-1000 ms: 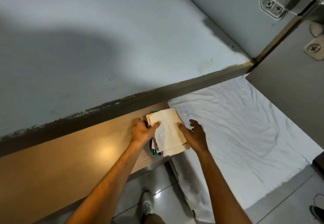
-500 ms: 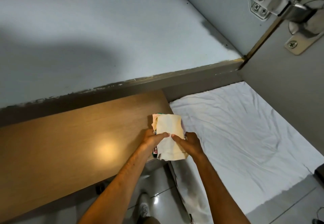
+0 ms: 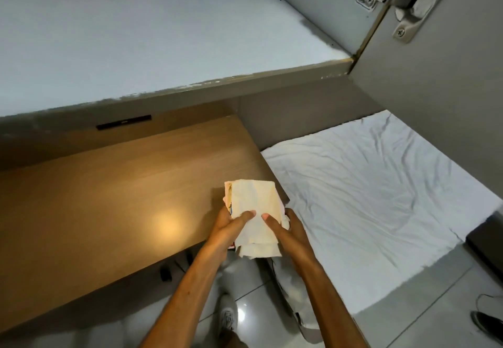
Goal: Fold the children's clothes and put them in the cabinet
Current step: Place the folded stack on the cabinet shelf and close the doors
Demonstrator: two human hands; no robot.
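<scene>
Both hands are on the stack now: left hand clamped on its left side, right hand on its right side, thumbs pressed on top and nearly meeting, fingers curled underneath. So each hand is closed round that little pile of folded clothes, cream piece on top, slivers of pink and something darker peeking out at the left edge. It looks lifted, held over the near corner of the desk, though whether its far end touches the wood I can't tell.

Up ahead of the hands, beyond the desk, is the shelf, pale and mostly bare, with red and blue cloth bunched at the back. To the right of the right hand lies the white sheet, and higher up, the open door with its hinge.

Where could this slip? The grip sits on the near half only, so the far end could droop and fan open on the way up. The layers are loose; squeeze unevenly and a lower piece slides out. And that shelf lip sits ahead and above: catch it and the folds undo.
</scene>
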